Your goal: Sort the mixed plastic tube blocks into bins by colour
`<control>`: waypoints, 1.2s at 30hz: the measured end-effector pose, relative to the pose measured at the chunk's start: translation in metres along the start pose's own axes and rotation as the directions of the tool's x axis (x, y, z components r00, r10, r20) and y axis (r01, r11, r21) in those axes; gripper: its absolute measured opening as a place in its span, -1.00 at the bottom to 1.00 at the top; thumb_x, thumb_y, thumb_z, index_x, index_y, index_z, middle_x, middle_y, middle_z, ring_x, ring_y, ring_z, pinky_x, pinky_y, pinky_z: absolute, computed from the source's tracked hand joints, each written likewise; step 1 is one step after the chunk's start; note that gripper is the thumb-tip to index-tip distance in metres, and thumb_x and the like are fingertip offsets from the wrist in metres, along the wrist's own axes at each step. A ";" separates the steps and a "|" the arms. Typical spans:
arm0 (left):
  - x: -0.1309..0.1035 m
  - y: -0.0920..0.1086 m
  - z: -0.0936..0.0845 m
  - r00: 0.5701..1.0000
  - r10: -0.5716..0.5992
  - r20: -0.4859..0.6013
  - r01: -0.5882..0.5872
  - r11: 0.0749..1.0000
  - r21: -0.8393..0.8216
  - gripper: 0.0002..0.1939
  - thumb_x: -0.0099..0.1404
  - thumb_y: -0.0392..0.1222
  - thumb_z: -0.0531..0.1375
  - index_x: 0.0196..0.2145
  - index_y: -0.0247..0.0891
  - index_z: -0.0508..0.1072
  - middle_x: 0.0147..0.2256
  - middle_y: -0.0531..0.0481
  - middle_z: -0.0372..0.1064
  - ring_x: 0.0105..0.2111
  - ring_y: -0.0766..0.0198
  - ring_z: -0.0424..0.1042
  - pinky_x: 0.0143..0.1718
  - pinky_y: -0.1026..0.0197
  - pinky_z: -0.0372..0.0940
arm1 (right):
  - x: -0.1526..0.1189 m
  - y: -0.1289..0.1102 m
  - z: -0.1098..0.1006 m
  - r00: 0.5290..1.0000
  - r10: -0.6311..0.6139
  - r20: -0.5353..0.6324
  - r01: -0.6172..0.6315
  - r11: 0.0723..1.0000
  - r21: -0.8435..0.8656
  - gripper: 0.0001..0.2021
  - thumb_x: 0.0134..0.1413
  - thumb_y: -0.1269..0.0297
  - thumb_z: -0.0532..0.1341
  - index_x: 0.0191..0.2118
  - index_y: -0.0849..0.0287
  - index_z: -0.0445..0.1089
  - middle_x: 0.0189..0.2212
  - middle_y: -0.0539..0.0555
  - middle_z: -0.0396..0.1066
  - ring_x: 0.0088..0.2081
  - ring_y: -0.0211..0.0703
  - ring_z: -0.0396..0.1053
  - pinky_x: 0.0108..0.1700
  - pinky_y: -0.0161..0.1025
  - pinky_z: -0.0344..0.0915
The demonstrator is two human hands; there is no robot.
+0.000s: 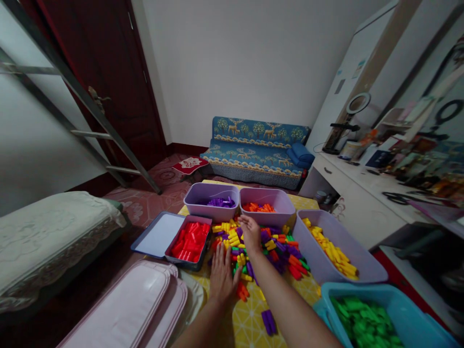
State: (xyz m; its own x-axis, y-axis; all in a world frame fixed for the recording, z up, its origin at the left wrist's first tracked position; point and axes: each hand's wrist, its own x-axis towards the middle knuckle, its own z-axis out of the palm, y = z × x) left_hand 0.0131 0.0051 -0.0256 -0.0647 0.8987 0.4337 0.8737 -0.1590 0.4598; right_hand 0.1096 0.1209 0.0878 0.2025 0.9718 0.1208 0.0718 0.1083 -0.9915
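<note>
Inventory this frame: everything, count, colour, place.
Table: one, yellow, centre
Loose pieces: many, mixed, table
Bins: three, lilac, far and right
Tub: one, teal, near right
Case: one, navy, table left
Sorted pieces: many, red (case), purple, orange, yellow (bins), green (tub)
Lids: two-plus, pink, near left
Sofa: one, blue, back
Stool: one, red, beside sofa
Door: one, maroon, left
Ladder: one, grey, left
Bed: one, pale, left
Desk: one, white, right
Clutter: many, mixed, on desk
Hands: two, bare, at pieces

Coloured pieces [277, 253]: small, oblong; purple, yellow, green, orange; loose mixed heap, inward of the worktop's [250, 316] far edge.
</note>
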 end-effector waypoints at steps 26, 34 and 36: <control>-0.001 -0.001 0.004 0.999 0.044 -0.030 -0.042 0.997 0.065 -0.32 0.36 0.05 0.07 0.32 -0.34 0.10 0.37 -0.30 -0.10 0.38 -0.01 -0.11 0.30 -0.13 0.05 | -0.050 0.019 -0.093 0.986 -0.117 0.116 0.154 0.403 -0.902 -0.56 -0.06 0.52 0.12 -0.03 0.13 0.45 0.05 0.14 0.39 0.12 0.00 0.26 0.20 -0.06 0.06; -0.001 -0.002 0.004 0.999 0.040 -0.021 -0.038 0.997 0.072 -0.31 0.36 0.08 0.06 0.31 -0.35 0.11 0.37 -0.32 -0.10 0.38 -0.03 -0.12 0.29 -0.15 0.05 | -0.085 0.015 -0.084 0.987 -0.009 0.158 0.152 0.336 -0.930 -0.76 0.13 0.27 0.20 -0.07 0.10 0.44 -0.06 0.14 0.42 -0.01 -0.05 0.39 -0.04 -0.24 0.27; -0.001 -0.002 0.004 0.999 0.046 -0.023 -0.044 0.996 0.075 -0.32 0.37 0.08 0.05 0.31 -0.36 0.11 0.37 -0.33 -0.10 0.38 -0.03 -0.12 0.29 -0.14 0.06 | -0.091 0.016 -0.082 0.985 0.062 0.164 0.142 0.265 -0.954 -0.66 0.06 0.28 0.27 -0.01 0.09 0.42 -0.02 0.17 0.40 0.01 -0.02 0.39 -0.05 -0.23 0.28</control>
State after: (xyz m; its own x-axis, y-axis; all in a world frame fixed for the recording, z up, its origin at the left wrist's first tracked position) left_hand 0.0136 0.0057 -0.0298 -0.0352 0.8808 0.4722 0.9095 -0.1676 0.3804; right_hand 0.1727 0.0173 0.0649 0.0436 0.9978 0.0499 0.9792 -0.0327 -0.2001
